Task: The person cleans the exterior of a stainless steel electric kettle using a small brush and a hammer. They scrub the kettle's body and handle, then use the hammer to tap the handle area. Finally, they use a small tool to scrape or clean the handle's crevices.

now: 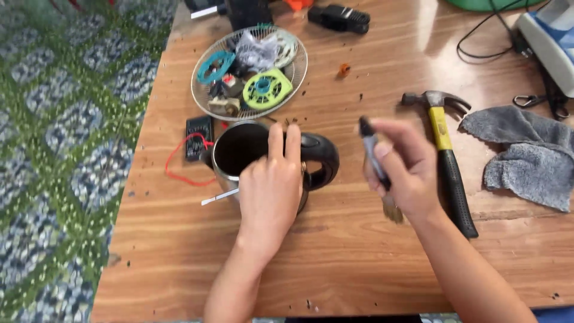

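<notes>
Lying near the left edge of the wooden table [359, 251] is a loop of red wire [179, 161] joined to a small black circuit board [198, 136]. Behind them, toward the far edge, a round wire basket [299, 72] holds green and teal plastic wheels and other small parts. Just in front of the basket stands a steel kettle [239, 149], open at the top, its black handle [320, 158] pointing right. A thin white stick [219, 197] pokes out from beside the kettle toward the left. The left hand [270, 188] lies over the kettle's near side, fingers stretched flat across the rim where the handle joins, pressing on it rather than wrapped around it. Just right of the handle, the right hand [402, 170] is closed around a small brush [376, 170], its dark grip pointing up and its pale bristles hanging below the palm, clear of the kettle. Beside that hand lies a hammer [445, 161] with a yellow and black shaft, claw head toward the far edge. Grey cloths [526, 155] sit near the right edge, with black cables [484, 42] and a white and blue appliance [553, 42] at the far right corner.
</notes>
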